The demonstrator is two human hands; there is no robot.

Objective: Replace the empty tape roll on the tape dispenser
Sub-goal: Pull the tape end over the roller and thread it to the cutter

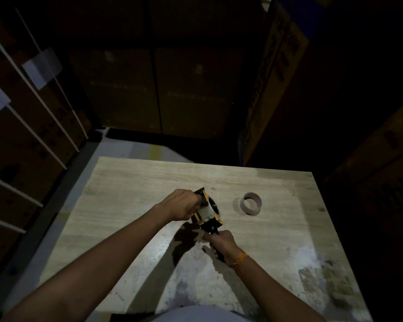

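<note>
A black and yellow tape dispenser is held just above the middle of the wooden table. A pale roll of tape sits on its hub. My right hand grips the dispenser's black handle from below. My left hand holds the dispenser's upper end beside the roll. A bare cardboard tape core stands alone on the table to the right of the dispenser, apart from both hands.
Stacked cardboard boxes with white straps and labels surround the table at the back, left and right. The table's near right part is stained and scuffed. A strip of pale floor shows behind the table.
</note>
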